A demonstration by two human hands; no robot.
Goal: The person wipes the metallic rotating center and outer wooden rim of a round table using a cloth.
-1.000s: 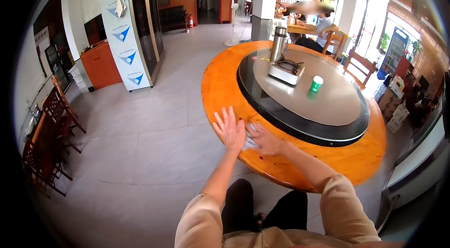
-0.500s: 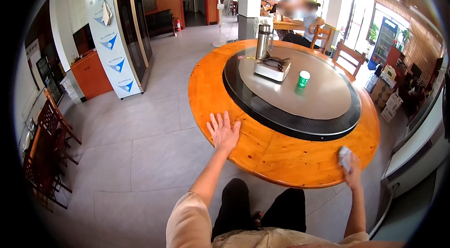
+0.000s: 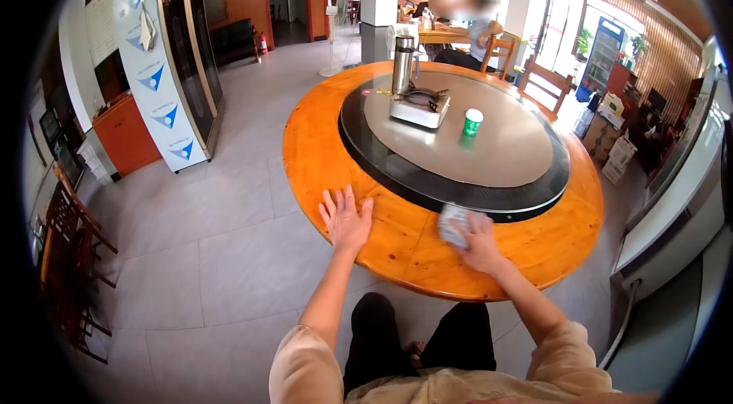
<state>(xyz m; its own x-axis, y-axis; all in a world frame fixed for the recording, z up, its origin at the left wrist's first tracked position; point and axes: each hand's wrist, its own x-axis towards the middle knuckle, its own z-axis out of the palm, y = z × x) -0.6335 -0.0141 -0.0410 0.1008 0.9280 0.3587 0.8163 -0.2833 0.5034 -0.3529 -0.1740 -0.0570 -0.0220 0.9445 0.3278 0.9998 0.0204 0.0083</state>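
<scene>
My left hand (image 3: 348, 222) lies flat with spread fingers on the wooden rim of a round table (image 3: 405, 251). My right hand (image 3: 479, 242) presses a crumpled grey-white cloth (image 3: 453, 225) onto the same rim, close to the dark edge of the turntable (image 3: 500, 209). On the turntable stand a portable gas stove (image 3: 418, 114), a steel thermos flask (image 3: 403, 66) behind it, and a green and white paper cup (image 3: 473, 123) to the right. Both hands are apart from these.
A tall cabinet (image 3: 164, 75) stands at the left, and dark wooden chairs (image 3: 76, 244) line the near left. Wooden chairs (image 3: 546, 83) sit at the table's far right. Beyond, a person (image 3: 481, 31) sits at another table. Cardboard boxes (image 3: 611, 144) are stacked at right.
My right hand has swept the cloth leftward and inward along the rim, from the right edge to near the turntable. My left hand stays on the wood. The view has turned slightly right.
</scene>
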